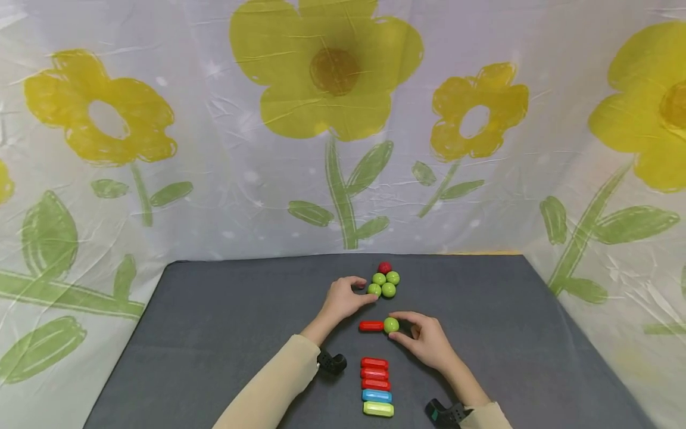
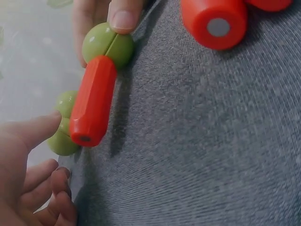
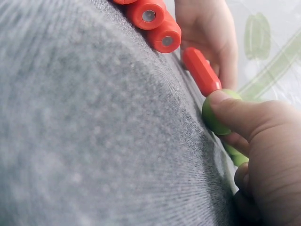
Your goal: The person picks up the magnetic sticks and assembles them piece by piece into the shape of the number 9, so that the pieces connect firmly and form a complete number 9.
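Note:
My right hand (image 1: 426, 339) pinches a glossy green ball (image 1: 391, 325) between thumb and fingers. A red rod (image 1: 371, 326) extends left from that ball, end against it. In the left wrist view, the rod's free end (image 2: 84, 138) shows a grey disc. My left hand (image 1: 343, 300) is at the left side of a cluster of green balls, fingers loosely bent. Its thumb overlaps the lower edge of the nearest green ball (image 1: 374, 289), while its other fingertips lie left of that ball.
Behind that ball are more green balls (image 1: 388, 290) and one red ball (image 1: 384, 268). Nearer me, several rods form a column: red rods (image 1: 375, 374), a blue rod (image 1: 377, 395) and a yellow-green rod (image 1: 378, 409). Dark grey cloth (image 1: 230, 333) covers the table; a flowered curtain (image 1: 257, 196) hangs behind.

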A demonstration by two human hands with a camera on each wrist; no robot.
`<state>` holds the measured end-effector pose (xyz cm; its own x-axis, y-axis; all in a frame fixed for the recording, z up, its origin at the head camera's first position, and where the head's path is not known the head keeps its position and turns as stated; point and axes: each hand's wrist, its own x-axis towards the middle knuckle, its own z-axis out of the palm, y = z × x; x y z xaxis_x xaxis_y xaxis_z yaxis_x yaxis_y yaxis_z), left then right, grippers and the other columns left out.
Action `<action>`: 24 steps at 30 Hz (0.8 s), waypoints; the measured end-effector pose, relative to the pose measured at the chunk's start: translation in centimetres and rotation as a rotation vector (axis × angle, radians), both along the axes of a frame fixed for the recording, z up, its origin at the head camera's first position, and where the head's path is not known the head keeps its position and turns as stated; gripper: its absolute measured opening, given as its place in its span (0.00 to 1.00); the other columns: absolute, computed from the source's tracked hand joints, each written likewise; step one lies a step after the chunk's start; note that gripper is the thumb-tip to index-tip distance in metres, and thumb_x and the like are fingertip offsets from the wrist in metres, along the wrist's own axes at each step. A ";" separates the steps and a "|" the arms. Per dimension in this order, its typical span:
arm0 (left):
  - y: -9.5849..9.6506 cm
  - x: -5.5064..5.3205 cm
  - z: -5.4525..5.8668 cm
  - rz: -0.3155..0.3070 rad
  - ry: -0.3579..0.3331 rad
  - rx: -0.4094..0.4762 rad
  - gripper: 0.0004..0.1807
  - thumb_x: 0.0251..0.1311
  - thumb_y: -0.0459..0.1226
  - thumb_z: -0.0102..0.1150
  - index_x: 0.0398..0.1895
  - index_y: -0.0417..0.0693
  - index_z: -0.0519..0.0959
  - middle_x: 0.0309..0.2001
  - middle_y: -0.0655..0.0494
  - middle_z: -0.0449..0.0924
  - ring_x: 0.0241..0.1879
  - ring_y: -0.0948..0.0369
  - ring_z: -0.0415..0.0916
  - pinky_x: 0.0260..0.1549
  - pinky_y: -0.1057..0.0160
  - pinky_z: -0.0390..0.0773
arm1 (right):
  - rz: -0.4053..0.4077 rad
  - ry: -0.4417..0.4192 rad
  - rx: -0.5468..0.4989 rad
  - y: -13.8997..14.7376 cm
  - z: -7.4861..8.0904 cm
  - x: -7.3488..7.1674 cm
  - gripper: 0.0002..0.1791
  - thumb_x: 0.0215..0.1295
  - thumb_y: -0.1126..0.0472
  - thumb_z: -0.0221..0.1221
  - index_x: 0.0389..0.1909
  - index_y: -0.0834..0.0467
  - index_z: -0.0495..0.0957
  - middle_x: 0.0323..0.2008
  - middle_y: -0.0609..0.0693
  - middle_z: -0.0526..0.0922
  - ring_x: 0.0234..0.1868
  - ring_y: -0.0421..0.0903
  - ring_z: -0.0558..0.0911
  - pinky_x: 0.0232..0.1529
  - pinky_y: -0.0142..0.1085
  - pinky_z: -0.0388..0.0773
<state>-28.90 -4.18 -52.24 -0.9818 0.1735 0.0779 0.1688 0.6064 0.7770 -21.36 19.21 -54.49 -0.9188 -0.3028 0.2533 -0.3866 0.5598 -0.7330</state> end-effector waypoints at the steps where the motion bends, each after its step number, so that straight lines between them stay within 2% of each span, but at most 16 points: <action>1: 0.1 0.0 0.0 0.002 0.004 -0.005 0.27 0.59 0.50 0.79 0.57 0.43 0.88 0.53 0.48 0.89 0.56 0.47 0.84 0.57 0.44 0.81 | 0.001 -0.001 0.001 0.0 0.0 0.0 0.22 0.61 0.56 0.78 0.56 0.53 0.88 0.16 0.38 0.65 0.13 0.31 0.58 0.19 0.27 0.58; 8: 0.7 0.0 0.1 0.049 -0.011 -0.013 0.25 0.58 0.50 0.80 0.54 0.46 0.89 0.49 0.51 0.90 0.52 0.49 0.86 0.55 0.46 0.82 | 0.005 0.008 -0.005 0.1 -0.3 -0.2 0.23 0.61 0.56 0.78 0.56 0.53 0.88 0.16 0.38 0.66 0.13 0.31 0.57 0.19 0.28 0.59; 13: 1.2 0.0 0.2 0.079 0.002 -0.014 0.25 0.57 0.50 0.81 0.52 0.46 0.90 0.46 0.51 0.91 0.49 0.50 0.87 0.52 0.46 0.83 | 0.009 0.006 -0.004 0.1 -0.2 -0.3 0.23 0.60 0.56 0.78 0.57 0.54 0.88 0.15 0.37 0.65 0.13 0.31 0.57 0.18 0.28 0.59; 24: 1.6 -0.2 -0.3 0.095 0.017 0.010 0.20 0.57 0.48 0.81 0.48 0.46 0.91 0.41 0.54 0.91 0.44 0.53 0.87 0.47 0.49 0.85 | 0.000 -0.006 0.004 0.1 -0.2 -0.3 0.23 0.61 0.56 0.78 0.57 0.53 0.88 0.16 0.37 0.65 0.13 0.32 0.57 0.19 0.27 0.58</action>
<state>-29.09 -2.62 -52.58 -0.9922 0.0790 0.0960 0.1243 0.6124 0.7807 -21.64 19.35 -54.74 -0.9203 -0.3038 0.2464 -0.3820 0.5625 -0.7333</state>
